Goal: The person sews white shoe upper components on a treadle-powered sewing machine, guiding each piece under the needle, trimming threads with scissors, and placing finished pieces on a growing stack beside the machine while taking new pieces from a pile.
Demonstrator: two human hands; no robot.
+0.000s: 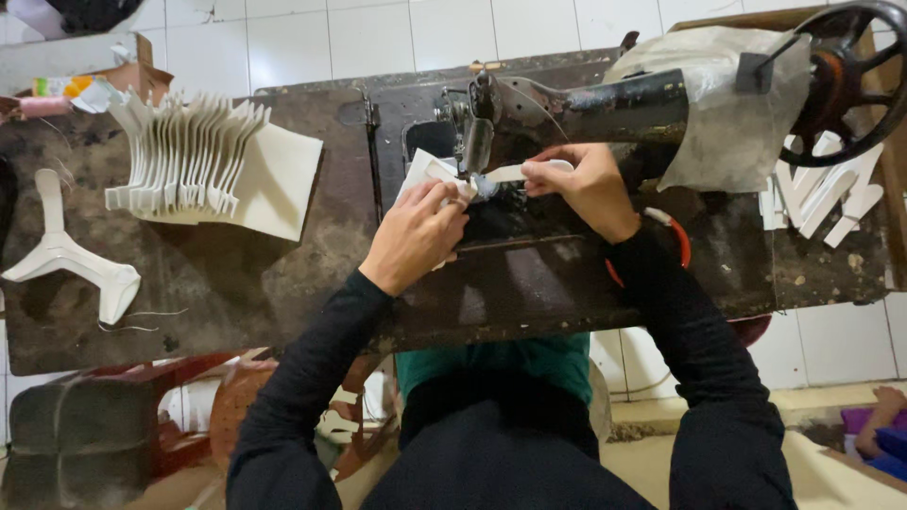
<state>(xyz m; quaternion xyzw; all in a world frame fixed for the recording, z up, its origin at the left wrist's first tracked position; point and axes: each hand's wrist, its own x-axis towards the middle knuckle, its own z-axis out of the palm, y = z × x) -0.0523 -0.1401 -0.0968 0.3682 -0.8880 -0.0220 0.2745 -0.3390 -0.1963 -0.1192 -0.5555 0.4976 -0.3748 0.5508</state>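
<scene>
My left hand [416, 234] presses down on a white cut piece [425, 172] lying on the bed of an old black sewing machine [586, 111], just left of the needle. My right hand [586, 184] pinches a narrow white strip [515, 172] that runs toward the needle from the right. Both pieces meet under the presser foot, where the fingers partly hide them. Black sleeves cover both of my arms.
A fanned stack of white cut pieces [189, 156] lies on a white sheet at the left of the worn dark table [236, 274]. A single Y-shaped white piece [66, 255] rests far left. More white pieces [822, 194] lie under the handwheel [850, 80]. A wooden stool [85, 425] stands below left.
</scene>
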